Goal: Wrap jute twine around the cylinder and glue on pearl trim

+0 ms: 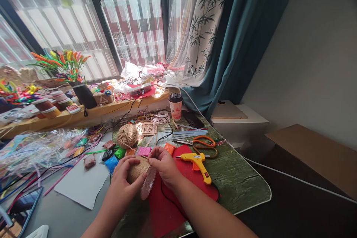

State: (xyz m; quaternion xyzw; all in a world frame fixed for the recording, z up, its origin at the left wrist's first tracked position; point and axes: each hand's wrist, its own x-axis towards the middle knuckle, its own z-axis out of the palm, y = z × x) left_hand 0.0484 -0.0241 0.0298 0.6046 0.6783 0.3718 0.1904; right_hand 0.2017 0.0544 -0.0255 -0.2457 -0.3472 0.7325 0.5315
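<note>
My left hand (126,173) is wrapped round a twine-covered, rounded object (137,170) and holds it tilted over the table. A clear, scalloped plastic rim (148,185) shows at its lower right side. At the object's upper edge, my right hand (163,165) pinches the end of the twine. Behind the hands lies a ball of jute twine (127,135). A yellow hot glue gun (197,161) rests on a red sheet (170,208) to the right. Orange-handled scissors (205,142) lie just behind it.
Several coloured clay packets (119,152) sit behind my left hand. A paper cup (175,107) with a dark lid and a black phone (193,119) stand farther back. White paper (83,182) lies left. A white cable (279,171) runs past the table's right edge.
</note>
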